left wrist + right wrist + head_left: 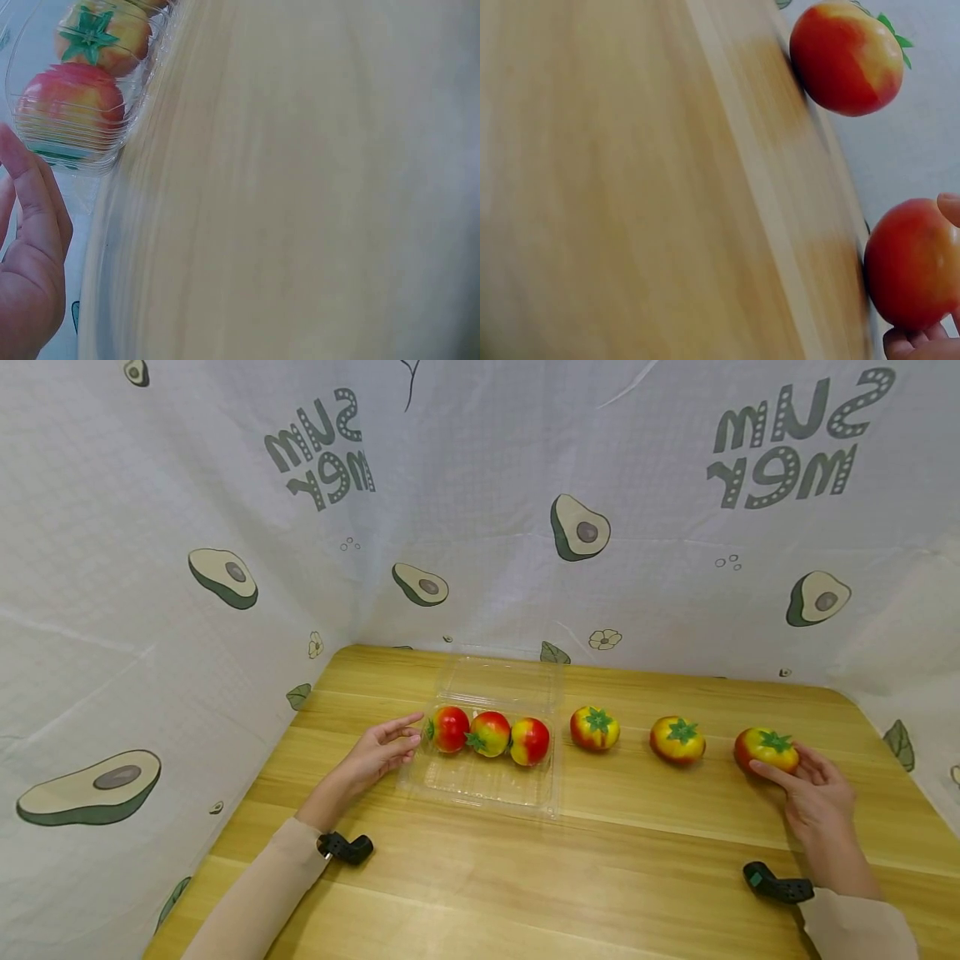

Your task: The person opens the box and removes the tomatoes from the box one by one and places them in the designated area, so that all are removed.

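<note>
At the right end of a row of red-and-yellow tomatoes, my right hand [821, 793] grips a tomato [767, 750], thumb on its near side and fingers on its right. The right wrist view shows the same tomato [911, 266] with fingertips at its lower side. My left hand [375, 750] is beside the left edge of a clear plastic clamshell box [480, 785], fingers loosely extended and holding nothing. Inside the box a tomato [450, 729], a second tomato [490, 733] and a third tomato [530, 742] lie side by side. The box's lid [498, 681] is folded back behind it.
Between the box and my right hand, a tomato [595, 728] and another tomato [677, 741] rest on the wooden table [480, 885] with green caps up. A white cloth [487, 527] printed with avocados hangs behind the table and along its left side.
</note>
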